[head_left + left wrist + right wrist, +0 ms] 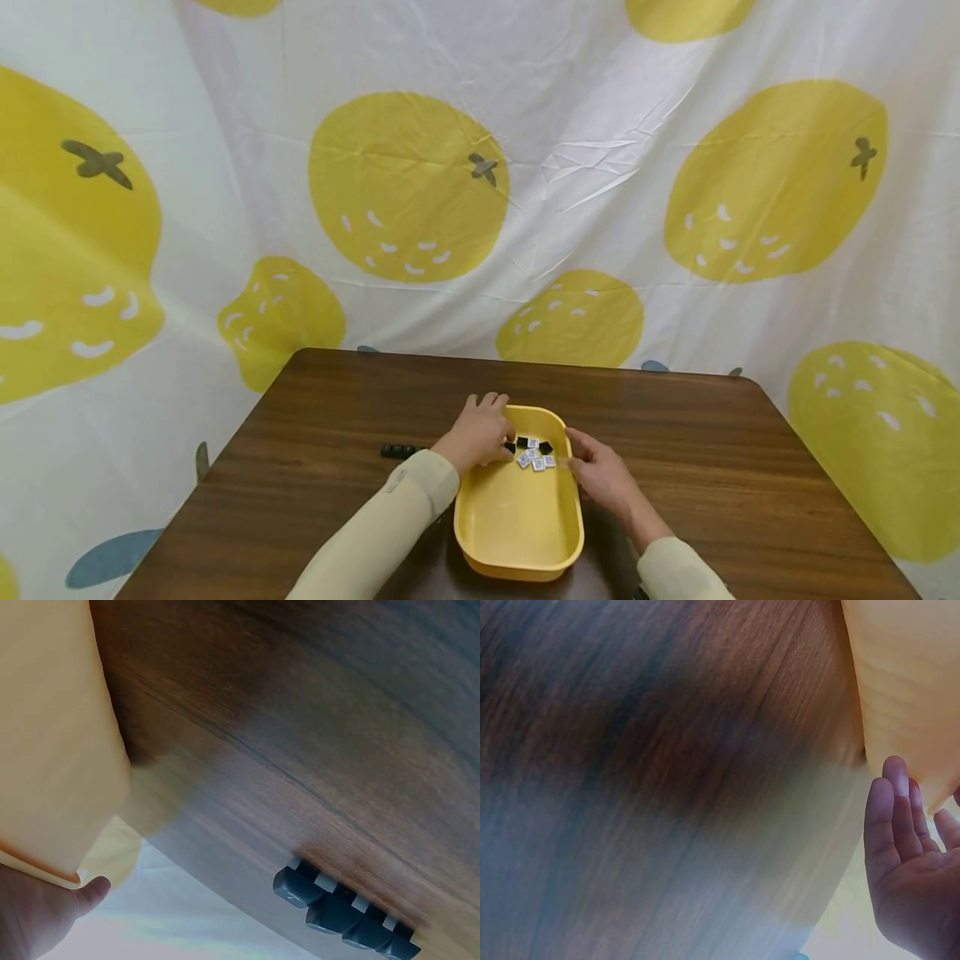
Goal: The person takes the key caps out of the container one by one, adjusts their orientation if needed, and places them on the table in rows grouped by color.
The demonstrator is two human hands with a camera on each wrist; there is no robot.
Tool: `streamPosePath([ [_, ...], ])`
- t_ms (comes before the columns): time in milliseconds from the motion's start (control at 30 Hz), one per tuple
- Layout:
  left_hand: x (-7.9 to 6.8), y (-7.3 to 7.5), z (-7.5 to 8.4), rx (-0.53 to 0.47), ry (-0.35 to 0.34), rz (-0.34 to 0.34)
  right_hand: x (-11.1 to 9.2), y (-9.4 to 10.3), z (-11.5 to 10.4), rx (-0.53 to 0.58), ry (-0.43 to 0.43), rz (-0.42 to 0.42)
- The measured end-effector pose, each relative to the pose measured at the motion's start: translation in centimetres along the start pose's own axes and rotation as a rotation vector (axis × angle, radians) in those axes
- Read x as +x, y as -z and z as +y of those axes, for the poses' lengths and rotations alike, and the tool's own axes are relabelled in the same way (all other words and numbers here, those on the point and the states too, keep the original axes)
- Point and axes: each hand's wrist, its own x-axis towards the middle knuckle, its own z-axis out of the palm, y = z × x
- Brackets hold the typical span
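Note:
A yellow rectangular bin (517,521) with rounded corners stands on the table. In its far half lie several small white tiles (538,464) with printed marks and a few black keycap-like pieces (545,447). My left hand (480,433) reaches over the bin's left rim, its fingers bent at the far left corner, close by a black piece; what its fingertips touch is hidden. In the left wrist view only its thumb side shows, at the rim. My right hand (603,477) is at the bin's right side, its fingers (881,817) nearly straight along the outer wall.
Left of the bin, a row of joined black keycap-like blocks (345,915) lies on the dark wooden table (712,467). Behind the table's far edge hangs a white curtain (577,167) printed with yellow lemons.

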Motion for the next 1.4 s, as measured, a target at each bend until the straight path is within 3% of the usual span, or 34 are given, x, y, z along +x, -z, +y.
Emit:
streamPosePath([
  [500, 0.1, 0.1, -0.3, -0.084, 0.027, 0.026, 0.0, 0.0, -0.1, -0.023, -0.009, -0.001],
  [1000, -0.3, 1.2, -0.8, -0.089, -0.03, 0.165, 0.0, 0.1, -0.2, -0.04, 0.0, -0.002],
  [1267, -0.8, 0.7, -0.5, -0.036, -0.064, 0.059, -0.1, 0.1, -0.2, -0.027, -0.003, -0.006],
  [1400, -1.0, 0.5, -0.3, 0.014, -0.074, 0.038, -0.1, 0.1, -0.3, -0.034, -0.004, -0.008],
])
